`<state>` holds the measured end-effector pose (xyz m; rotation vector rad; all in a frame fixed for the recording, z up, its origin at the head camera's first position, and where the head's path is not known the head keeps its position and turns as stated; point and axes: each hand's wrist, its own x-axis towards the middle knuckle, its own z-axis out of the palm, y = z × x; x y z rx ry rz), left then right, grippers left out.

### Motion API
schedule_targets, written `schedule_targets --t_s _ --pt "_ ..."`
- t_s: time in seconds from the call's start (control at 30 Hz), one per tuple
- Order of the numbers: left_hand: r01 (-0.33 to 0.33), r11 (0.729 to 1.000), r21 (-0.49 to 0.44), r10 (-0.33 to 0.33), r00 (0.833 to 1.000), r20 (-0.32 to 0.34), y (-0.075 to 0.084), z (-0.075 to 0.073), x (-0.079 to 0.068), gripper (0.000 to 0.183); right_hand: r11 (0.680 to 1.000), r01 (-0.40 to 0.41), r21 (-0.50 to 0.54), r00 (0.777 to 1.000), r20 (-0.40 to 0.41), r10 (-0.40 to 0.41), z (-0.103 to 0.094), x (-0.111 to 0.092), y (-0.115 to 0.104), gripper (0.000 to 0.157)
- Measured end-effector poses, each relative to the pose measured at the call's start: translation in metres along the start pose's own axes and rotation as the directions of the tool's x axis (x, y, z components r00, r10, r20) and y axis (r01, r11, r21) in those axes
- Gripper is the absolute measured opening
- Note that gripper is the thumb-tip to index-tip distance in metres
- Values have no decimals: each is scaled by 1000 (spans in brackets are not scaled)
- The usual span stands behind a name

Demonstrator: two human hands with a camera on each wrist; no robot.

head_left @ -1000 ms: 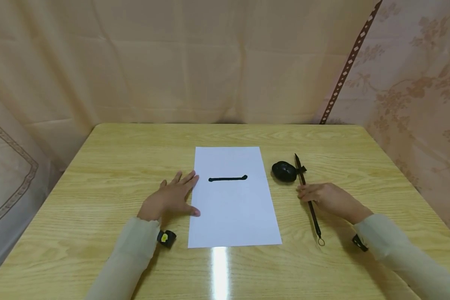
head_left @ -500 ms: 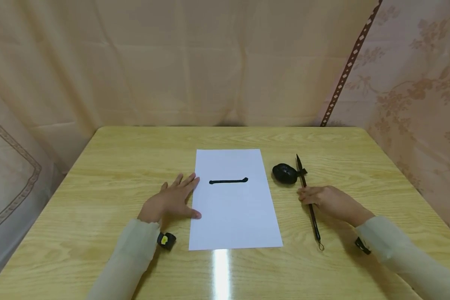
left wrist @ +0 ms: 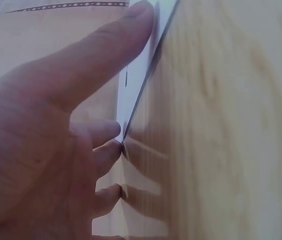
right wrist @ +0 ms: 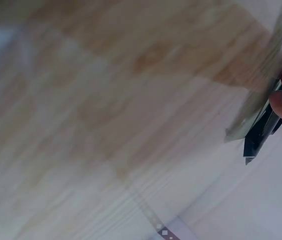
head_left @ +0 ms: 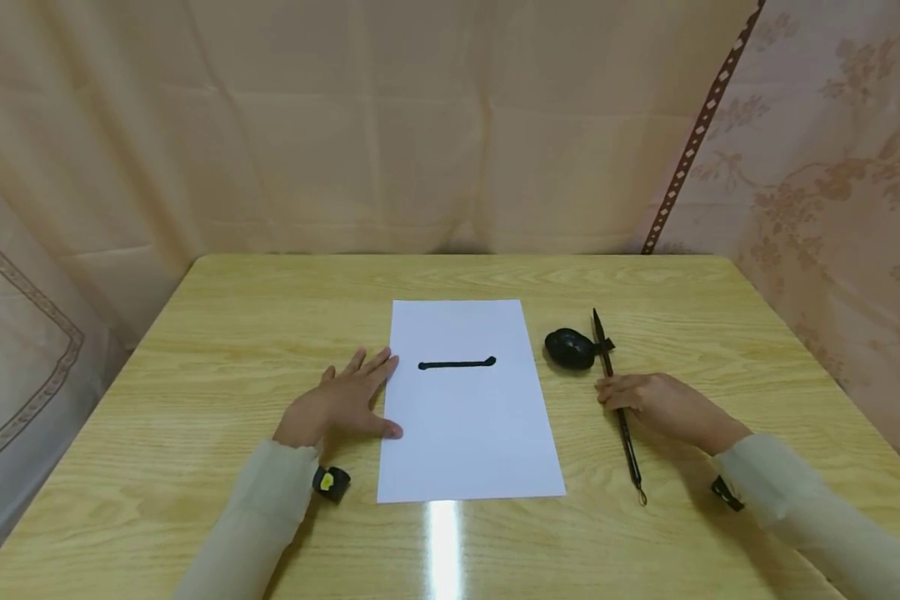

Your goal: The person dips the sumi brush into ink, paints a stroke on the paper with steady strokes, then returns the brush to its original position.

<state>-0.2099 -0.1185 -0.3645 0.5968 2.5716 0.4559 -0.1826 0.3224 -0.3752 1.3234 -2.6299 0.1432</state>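
A white sheet of paper carries one thick black horizontal stroke. My left hand is spread at the sheet's left edge, its thumb and leading fingertips on the paper; the left wrist view shows the thumb over the edge. To the right, my right hand pinches the dark shaft of a writing brush from above. The brush's pointed tip faces away from me and its hanging loop toward me. Its upper part crosses a small dark piece beside a glossy black rounded object.
Everything lies on a light wood-grain table. A beige curtain hangs behind its far edge, and a flower-patterned cloth borders the right side. A bright reflection shows on the tabletop below the paper.
The head view has tipped slightly, so the whole scene sits a little lower. Both hands, the brush and the paper keep their places relative to each other.
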Motion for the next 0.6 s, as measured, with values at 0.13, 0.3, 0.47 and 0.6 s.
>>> schedule_targets --t_s 0.13,0.3,0.47,0.6 --pt "2 1000 -16 -2 1000 -6 -1 0 -1 103 1000 -18 16 1000 6 18 1 1 0 29" --pt "-8 999 -50 8 1000 -12 -5 0 -3 101 997 -29 77 998 -48 33 -2 1 -1 34" --pt "-21 994 -111 14 998 -60 -10 -3 -3 95 995 -75 66 976 -199 87 -5 0 4 33" --pt "-39 993 -116 26 993 -115 -16 -10 0 88 985 -172 18 940 -296 170 -9 3 14 30"
